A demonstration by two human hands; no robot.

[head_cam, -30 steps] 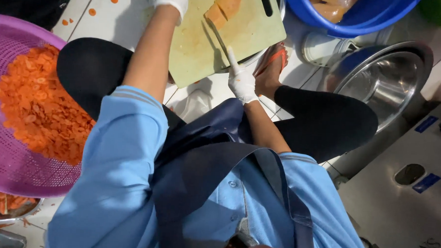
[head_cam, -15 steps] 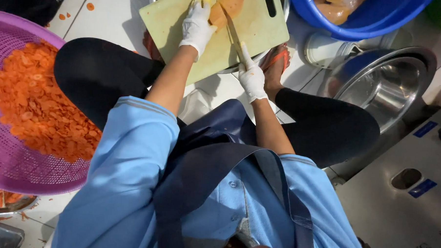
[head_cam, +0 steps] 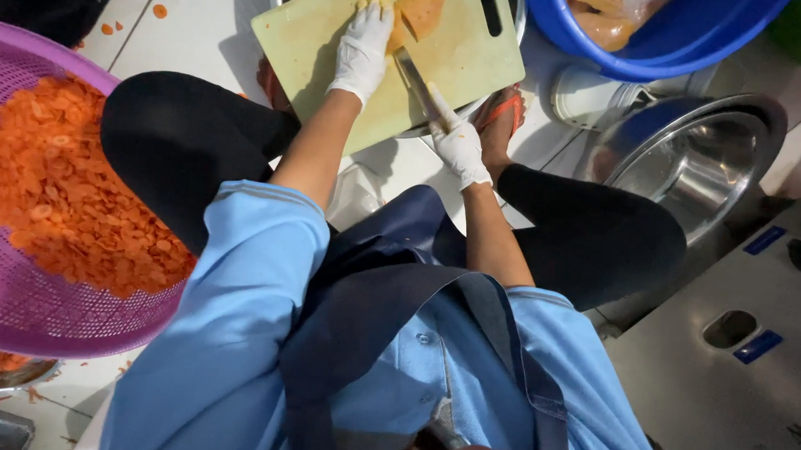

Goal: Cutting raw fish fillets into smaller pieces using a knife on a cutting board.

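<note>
Right hand [head_cam: 458,140], gloved, gripping knife [head_cam: 414,78]; blade angled toward meat [head_cam: 419,8] on cutting board [head_cam: 318,31]. Left hand [head_cam: 362,46] pressed flat beside the meat, nearer.

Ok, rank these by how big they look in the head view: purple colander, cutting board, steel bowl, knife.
1. Purple colander, though partly cut off and nearest the camera.
2. Cutting board and steel bowl: too close to call.
3. Knife.

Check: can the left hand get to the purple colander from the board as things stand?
Probably yes. The left hand rests on the piece on the cutting board; the purple colander sits open-topped on that side, with only the knee between.
</note>
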